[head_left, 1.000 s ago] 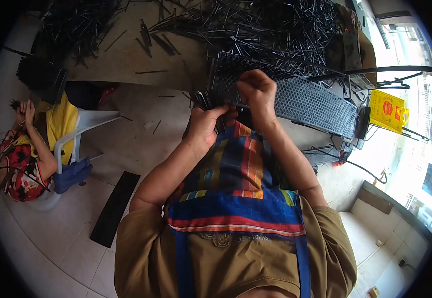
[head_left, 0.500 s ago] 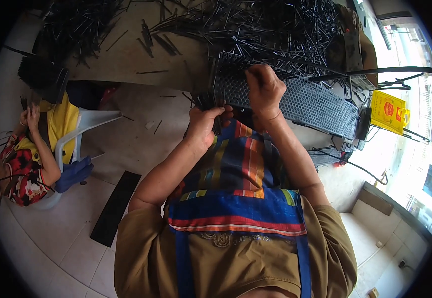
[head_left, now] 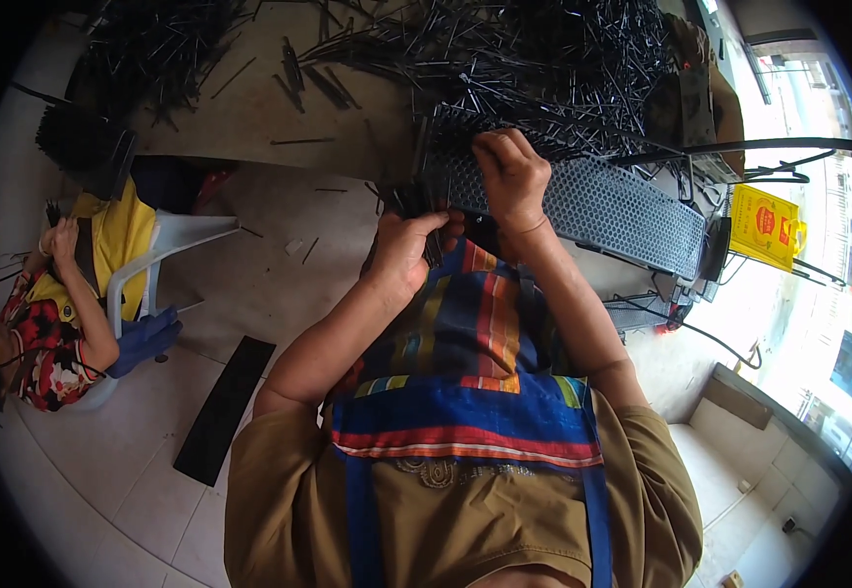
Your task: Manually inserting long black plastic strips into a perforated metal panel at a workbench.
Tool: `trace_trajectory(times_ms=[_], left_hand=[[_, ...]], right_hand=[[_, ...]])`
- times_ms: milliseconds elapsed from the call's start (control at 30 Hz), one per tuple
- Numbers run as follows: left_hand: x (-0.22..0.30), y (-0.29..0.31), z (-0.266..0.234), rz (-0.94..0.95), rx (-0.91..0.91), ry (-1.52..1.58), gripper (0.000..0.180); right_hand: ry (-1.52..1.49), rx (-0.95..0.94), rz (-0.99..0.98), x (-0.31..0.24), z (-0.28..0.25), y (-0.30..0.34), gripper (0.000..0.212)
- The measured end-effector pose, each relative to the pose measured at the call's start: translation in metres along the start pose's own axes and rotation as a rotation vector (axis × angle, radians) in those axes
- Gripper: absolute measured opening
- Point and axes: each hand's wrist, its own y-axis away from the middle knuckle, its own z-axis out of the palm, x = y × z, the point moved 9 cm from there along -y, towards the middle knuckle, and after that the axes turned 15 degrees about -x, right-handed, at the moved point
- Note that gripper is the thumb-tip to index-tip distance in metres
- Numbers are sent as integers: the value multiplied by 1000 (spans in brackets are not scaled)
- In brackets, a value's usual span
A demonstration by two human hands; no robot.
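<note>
My left hand [head_left: 408, 245] is closed around a bundle of thin black strips [head_left: 412, 201], which stick up past its fingers beside the near left end of a perforated grey tray [head_left: 632, 218]. My right hand [head_left: 514, 176] hovers over the left part of that tray. Its fingers are curled together, and whatever they hold is hidden or too small to name. Black strips stand close together at the tray's far left corner. Just beyond my right hand lies a big loose heap of black strips [head_left: 543, 64].
Loose strips lie on the brown table [head_left: 249, 127], with another heap [head_left: 156, 54] at far left. A seated person [head_left: 58, 323] works at left by a white plastic chair [head_left: 176, 245]. A black board [head_left: 225, 412] lies on the tiled floor. A yellow bag [head_left: 764, 225] hangs at right.
My right hand has shifted slightly left over the tray, its fingers still curled. My left hand stays nearly in place with the bundle.
</note>
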Motion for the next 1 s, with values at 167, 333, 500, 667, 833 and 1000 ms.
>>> trace_trajectory(times_ms=[167,333,500,667,833,1000], left_hand=[[-1,1,4,-10,-3,-5,13],[-4,-2,4,-14,-11,13,14],[-3,-2,7,2,-40,3,16],[-3,-4,18,7,-71,-16,16],[-11,-1,9,-18,-37,-47,15],[-11,1,5,-25,-30,-29,15]], right_hand=[[129,-15,-41,-5,-1,5,8],[111,-179,15,-1,14,-2,12],[24,-188,114,4,10,11,17],[-607,-387,540,36,37,42,27],[-2,-129,130,2,7,12,23],[231,-194,88,-3,11,-3,10]])
